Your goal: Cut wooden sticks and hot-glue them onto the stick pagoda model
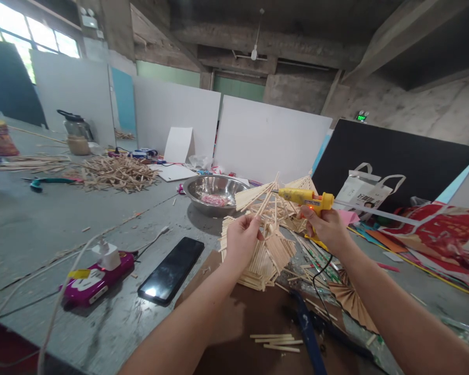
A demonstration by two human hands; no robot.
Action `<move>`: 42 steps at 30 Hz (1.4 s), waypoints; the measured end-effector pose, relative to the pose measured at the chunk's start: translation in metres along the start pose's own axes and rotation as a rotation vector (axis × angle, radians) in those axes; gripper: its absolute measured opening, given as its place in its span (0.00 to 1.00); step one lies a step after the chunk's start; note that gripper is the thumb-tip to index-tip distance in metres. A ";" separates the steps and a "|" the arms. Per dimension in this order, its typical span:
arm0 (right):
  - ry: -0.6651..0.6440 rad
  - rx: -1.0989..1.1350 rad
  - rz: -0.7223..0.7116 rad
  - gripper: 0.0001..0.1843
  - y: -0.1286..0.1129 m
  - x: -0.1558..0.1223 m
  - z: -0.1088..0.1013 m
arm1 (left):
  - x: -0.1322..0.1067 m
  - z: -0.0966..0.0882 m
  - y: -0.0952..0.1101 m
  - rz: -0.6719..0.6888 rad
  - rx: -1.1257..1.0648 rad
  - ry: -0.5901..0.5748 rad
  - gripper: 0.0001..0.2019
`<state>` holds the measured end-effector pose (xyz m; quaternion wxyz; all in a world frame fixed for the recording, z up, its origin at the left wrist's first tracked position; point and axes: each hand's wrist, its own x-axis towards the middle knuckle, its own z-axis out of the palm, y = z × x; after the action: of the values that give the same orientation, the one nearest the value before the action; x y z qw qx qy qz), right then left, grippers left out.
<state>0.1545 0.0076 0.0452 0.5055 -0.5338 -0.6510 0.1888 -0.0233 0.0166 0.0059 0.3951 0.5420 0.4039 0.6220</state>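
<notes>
My right hand (328, 229) is wrapped round the grip of a yellow hot glue gun (307, 197), a small red light glowing on its side. The gun's nozzle points left and reaches the upper sticks of a model made of thin wooden sticks (281, 250). My left hand (242, 242) pinches a thin stick at the model's left side, its fingertips partly hidden. Fan-shaped stick panels slope from the model like roofs. Beneath it lies a brown board (226, 333) with several loose sticks (277, 341) and blue-handled pliers (308, 330).
A black phone (171, 271) and a purple power strip (97, 278) with a white plug lie to the left. Behind them stand a steel bowl (214, 195) and a heap of short sticks (119, 173). A white bag (367, 190) and red plastic (433, 234) occupy the right.
</notes>
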 end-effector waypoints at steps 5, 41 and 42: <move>0.018 0.025 0.018 0.21 -0.001 -0.002 0.000 | 0.001 0.001 -0.002 -0.016 -0.014 -0.002 0.14; 0.014 0.056 0.025 0.19 0.000 -0.003 0.000 | -0.003 -0.003 -0.020 0.397 0.464 0.156 0.10; 0.013 0.060 0.024 0.19 0.000 -0.003 0.000 | -0.004 -0.004 -0.019 0.406 0.492 0.158 0.10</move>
<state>0.1539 0.0049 0.0440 0.5230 -0.5273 -0.6356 0.2108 -0.0257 0.0195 -0.0130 0.0877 0.6409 0.4550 0.6120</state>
